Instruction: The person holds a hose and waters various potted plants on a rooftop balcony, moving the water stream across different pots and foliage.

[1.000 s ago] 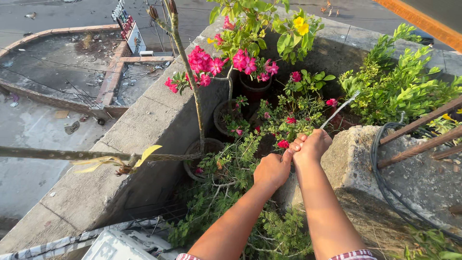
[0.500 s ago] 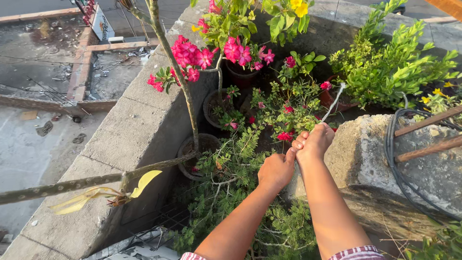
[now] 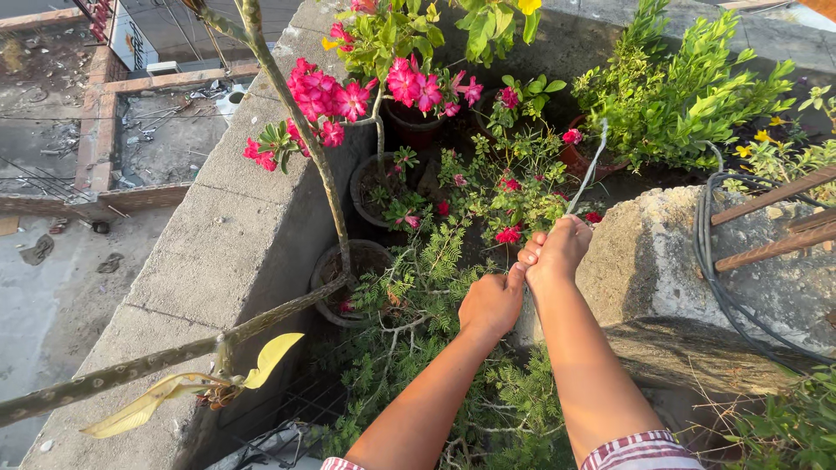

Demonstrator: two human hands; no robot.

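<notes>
- A rooftop planter corner is seen from above, walled by a grey concrete parapet (image 3: 218, 252), with a street and lower roofs far below at the left.
- A thin pale cord (image 3: 592, 165) is held in the right hand (image 3: 557, 252), clenched around its lower end; the cord rises from the fist toward the potted plants.
- The left hand (image 3: 492, 303) is closed just beside the right, its grip touching the right fist; whether the cord passes through it cannot be told.
- The cord is judged light, limp and thin, likely to slip through a loose fist; it is best taken low, near the fists, with a firm wrap.
- Pink-flowered plants (image 3: 348, 91) in dark pots (image 3: 357, 261) stand along the parapet's inner edge, with a feathery green shrub (image 3: 418, 305) under the forearms.
- A rough concrete block (image 3: 662, 261) lies just right of the hands, a black hose (image 3: 710, 261) looped over it, beside rusty bars (image 3: 775, 222).
- A long thorny stem (image 3: 157, 357) is stretched across the parapet's near corner; the flower stems are judged fragile.
</notes>
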